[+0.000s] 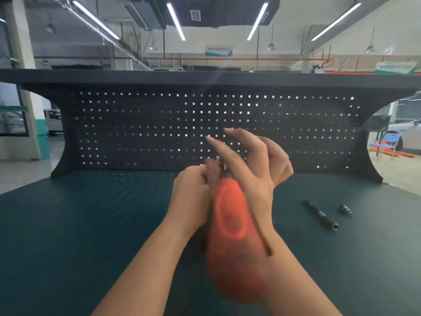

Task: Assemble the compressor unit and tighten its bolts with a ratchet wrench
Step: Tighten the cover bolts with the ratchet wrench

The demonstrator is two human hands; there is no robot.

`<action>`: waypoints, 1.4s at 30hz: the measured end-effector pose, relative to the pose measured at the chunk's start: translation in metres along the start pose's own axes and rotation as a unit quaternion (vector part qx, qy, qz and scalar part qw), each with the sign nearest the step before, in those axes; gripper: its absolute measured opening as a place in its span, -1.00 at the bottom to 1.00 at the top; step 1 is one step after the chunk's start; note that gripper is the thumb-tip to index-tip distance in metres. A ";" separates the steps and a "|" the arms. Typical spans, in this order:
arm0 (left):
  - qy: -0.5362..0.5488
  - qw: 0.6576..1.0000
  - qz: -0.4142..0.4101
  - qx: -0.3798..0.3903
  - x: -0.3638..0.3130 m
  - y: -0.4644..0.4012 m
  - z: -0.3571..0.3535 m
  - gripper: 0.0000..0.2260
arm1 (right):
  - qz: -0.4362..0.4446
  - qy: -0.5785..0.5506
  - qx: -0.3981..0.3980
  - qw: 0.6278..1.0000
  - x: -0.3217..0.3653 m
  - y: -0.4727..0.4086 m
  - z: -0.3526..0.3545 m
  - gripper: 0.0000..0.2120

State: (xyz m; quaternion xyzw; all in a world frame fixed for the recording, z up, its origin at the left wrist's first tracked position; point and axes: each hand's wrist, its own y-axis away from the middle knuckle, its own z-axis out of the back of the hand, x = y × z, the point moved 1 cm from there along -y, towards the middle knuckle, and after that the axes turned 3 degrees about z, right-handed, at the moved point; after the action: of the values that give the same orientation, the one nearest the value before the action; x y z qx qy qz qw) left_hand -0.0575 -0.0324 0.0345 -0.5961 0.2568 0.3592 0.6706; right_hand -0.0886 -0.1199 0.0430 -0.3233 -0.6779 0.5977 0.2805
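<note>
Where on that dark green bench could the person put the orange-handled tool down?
The dark green bench top is bare left of the left hand, back to the black pegboard. Right of the right hand it is tighter: a black extension bar and a small metal bit lie there.
</note>
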 end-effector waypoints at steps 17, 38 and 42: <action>-0.038 0.999 -0.021 -0.010 -0.002 0.002 -0.001 -0.65 | -0.148 -0.100 -0.043 0.983 -0.021 -0.008 0.008 -0.76; -0.044 0.999 -0.013 -0.010 -0.010 0.003 -0.005 -0.73 | -0.258 -0.241 -0.100 0.930 -0.015 -0.012 0.009 -0.77; -0.137 0.990 0.015 -0.029 -0.002 -0.003 -0.002 -0.45 | -0.005 -0.028 0.019 0.999 0.006 -0.006 -0.003 -0.75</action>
State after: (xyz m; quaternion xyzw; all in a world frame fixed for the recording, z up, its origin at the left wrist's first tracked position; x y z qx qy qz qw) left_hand -0.0562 -0.0345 0.0377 -0.5563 0.1609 0.4550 0.6765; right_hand -0.0909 -0.1143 0.0489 -0.2976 -0.6760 0.6177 0.2702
